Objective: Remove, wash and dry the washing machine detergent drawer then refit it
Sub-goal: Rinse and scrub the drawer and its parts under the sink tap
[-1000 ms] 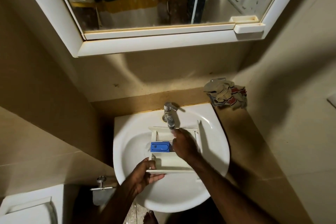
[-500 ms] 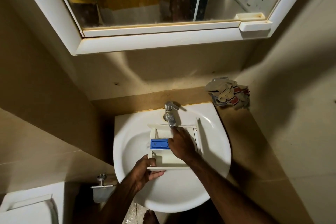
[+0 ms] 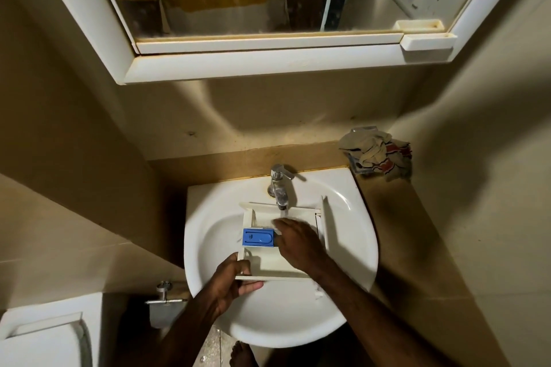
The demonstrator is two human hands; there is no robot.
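Detergent drawer (image 3: 277, 267) sits in the white sink (image 3: 351, 247), held roughly level over the basin, back end under the tap (image 3: 279, 188). Water is running from the spout onto the rear compartment. Drawer is off-white with a blue insert (image 3: 258, 237) in the left-middle compartment.

Left hand (image 3: 232, 280) grips the near-left corner of the drawer: thumb curled over the front panel's top edge, fingers wrapped underneath. Right hand (image 3: 298, 243) lies palm-down inside the drawer, fingers fairly straight and close together, tips reaching into the back compartment just below the water stream, right beside the blue insert. Can't tell whether the fingertips press on the plastic or only sit in the water.

Sink is set into a tan corner surface (image 3: 396, 217). A crumpled cloth (image 3: 378, 155) with red stripes sits on that surface at the back right, well apart from the drawer. White-framed mirror cabinet (image 3: 268, 65) hangs on the wall above. Lower left: a toilet cistern lid (image 3: 44, 337) and a chrome wall valve (image 3: 164, 295). A bare foot (image 3: 243, 356) shows on the floor below the basin.
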